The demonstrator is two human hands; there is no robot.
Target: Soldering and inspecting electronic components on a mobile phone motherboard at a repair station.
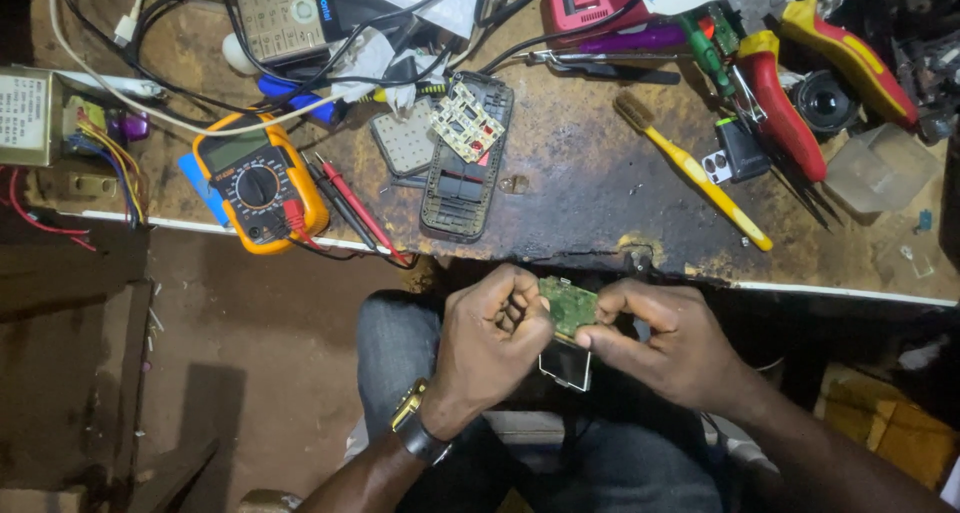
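head view: over the lap, the left hand (492, 338) and right hand (660, 338) are both closed in a pinch on a small green circuit board (568, 305) with its screen (566, 365) hanging below. so the phone is already apart. further off on the workbench (590, 193), its black shell (466, 173) lies empty beside the yellow meter (258, 181) and toothbrush (690, 168); reassembly looks undone.

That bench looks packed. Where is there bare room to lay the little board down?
One bare patch lies between the black phone shell and the yellow toothbrush, near the bench edge. It is crowded at the back with cables and around the red pliers. Both hands, left and right, hold the green circuit board.
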